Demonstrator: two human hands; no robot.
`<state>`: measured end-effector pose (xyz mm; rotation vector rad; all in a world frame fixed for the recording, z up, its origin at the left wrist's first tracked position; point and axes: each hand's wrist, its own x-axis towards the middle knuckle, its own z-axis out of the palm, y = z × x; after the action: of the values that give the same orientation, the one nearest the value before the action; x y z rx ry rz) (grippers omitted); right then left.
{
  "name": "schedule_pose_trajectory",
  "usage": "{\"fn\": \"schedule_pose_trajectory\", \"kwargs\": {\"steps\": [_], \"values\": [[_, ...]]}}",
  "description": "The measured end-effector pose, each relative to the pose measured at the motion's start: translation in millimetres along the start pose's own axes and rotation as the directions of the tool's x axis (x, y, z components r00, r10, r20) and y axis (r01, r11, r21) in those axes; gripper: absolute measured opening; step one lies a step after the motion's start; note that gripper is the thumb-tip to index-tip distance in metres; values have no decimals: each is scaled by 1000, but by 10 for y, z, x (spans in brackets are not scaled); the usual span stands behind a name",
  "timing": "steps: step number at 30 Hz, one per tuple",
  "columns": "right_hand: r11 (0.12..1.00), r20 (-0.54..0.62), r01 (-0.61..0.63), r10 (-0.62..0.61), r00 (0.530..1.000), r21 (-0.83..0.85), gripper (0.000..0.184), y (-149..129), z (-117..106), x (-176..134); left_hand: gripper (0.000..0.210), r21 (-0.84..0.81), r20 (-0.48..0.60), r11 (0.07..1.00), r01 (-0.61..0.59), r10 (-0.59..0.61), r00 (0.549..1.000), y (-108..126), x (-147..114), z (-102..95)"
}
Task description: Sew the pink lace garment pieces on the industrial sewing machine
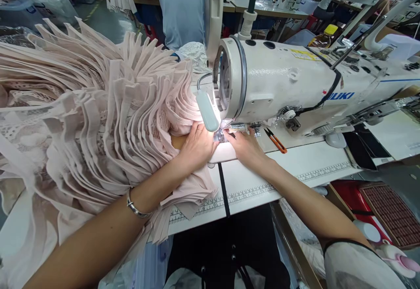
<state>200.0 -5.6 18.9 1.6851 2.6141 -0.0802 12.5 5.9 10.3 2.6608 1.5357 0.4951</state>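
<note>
At the presser foot (221, 135) of a white sewing machine (272, 79), both my hands rest close together on the bed. My left hand (197, 146) is closed on the edge of a pale pink garment (185, 116), its fingertips partly behind the small lamp (207, 110). My right hand (244, 146) is curled just right of the foot, thumb toward the needle area. What its fingers hold is too small and glare-lit to make out. A large gathered pile of pale pink lace-trimmed garments (131, 118) spreads beside and under my left forearm.
Orange-handled thread snips (275, 140) lie on the machine bed right of my hand. A black strip (224, 190) crosses the table front, over a printed ruler (252, 192). A phone-like black object (361, 149) lies at right. A person in blue (180, 8) is beyond the machine.
</note>
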Motion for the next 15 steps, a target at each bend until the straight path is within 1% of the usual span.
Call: {"fn": "schedule_pose_trajectory", "kwargs": {"steps": [7,10,12,13,14,15], "values": [[1000,20,-13,13,1000,-3,65,6,-1,13,26,-3,-13,1000,-10,10,1000,1,6,-4],[1000,6,-17,17,1000,24,62,20,9,29,22,-3,-40,998,-69,69,997,-7,-4,-21],[999,-21,-5,6,1000,47,61,31,17,42,30,4,-58,994,-113,113,992,-19,-18,-40],[999,-36,2,0,999,52,61,34,20,47,33,6,-67,993,-114,114,991,-29,-24,-50],[999,-48,8,-6,999,53,61,37,22,51,34,0,-83,996,-89,89,993,-40,-28,-58],[999,-53,12,-9,999,52,60,38,26,54,32,-15,-107,999,-33,31,994,-53,-27,-62]]}}
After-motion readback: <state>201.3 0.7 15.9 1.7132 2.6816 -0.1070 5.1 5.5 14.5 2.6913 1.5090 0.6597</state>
